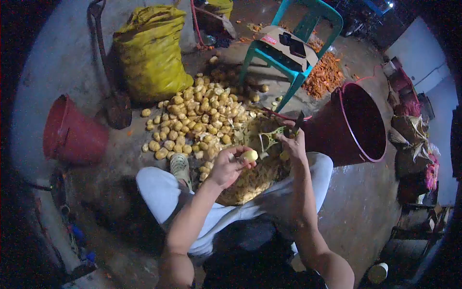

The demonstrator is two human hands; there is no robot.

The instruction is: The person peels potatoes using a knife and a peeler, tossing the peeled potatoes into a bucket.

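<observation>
My left hand [228,168] holds a pale, peeled potato [250,155] at its fingertips, above a heap of peelings [250,185] between my legs. To the right, my right hand [294,142] is closed round a green peeler [271,137], and a dark blade [299,122] sticks up beside its fingers. The two hands are apart. Beyond them, a large pile of yellowish-brown potatoes [197,115] spreads over the floor.
A large red bucket [346,126] lies tilted at the right, near my knee. Behind stands a green chair [288,67] bearing cardboard, with orange scraps [325,74] beyond. Leftward are a yellow sack [151,55], a shovel [118,108] and another red bucket [74,132].
</observation>
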